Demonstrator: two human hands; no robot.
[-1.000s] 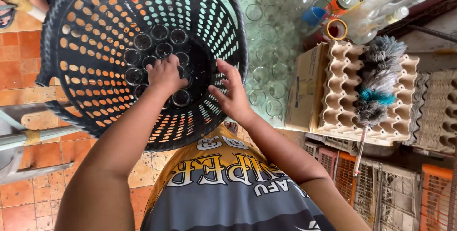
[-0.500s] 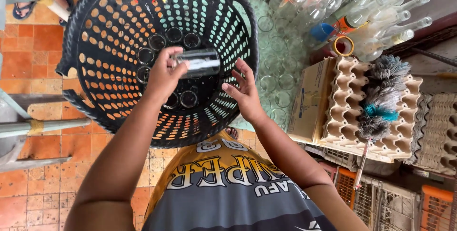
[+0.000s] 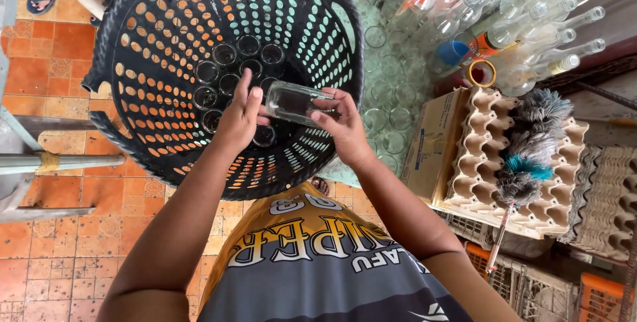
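While we are leaning over the black perforated basket (image 3: pixel 166 36), our left hand (image 3: pixel 242 113) and right hand (image 3: pixel 342 126) are gripping a clear glass jar (image 3: pixel 295 103) sideways between curled fingers; more jars (image 3: pixel 229 70) are standing upright below it.

An orange tiled floor (image 3: pixel 40 50) is seen at the left and below, and a black perforated basket (image 3: pixel 146 43) is set over it, though its contact with the tiles cannot be made out. Clear glasses (image 3: pixel 391 106) and bottles (image 3: pixel 531 23) are crowded beside the basket on a pale surface. At the right, grey egg trays (image 3: pixel 478 156) are stacked on crates (image 3: pixel 531 282), and a duster (image 3: pixel 527 156) is laid across the trays.
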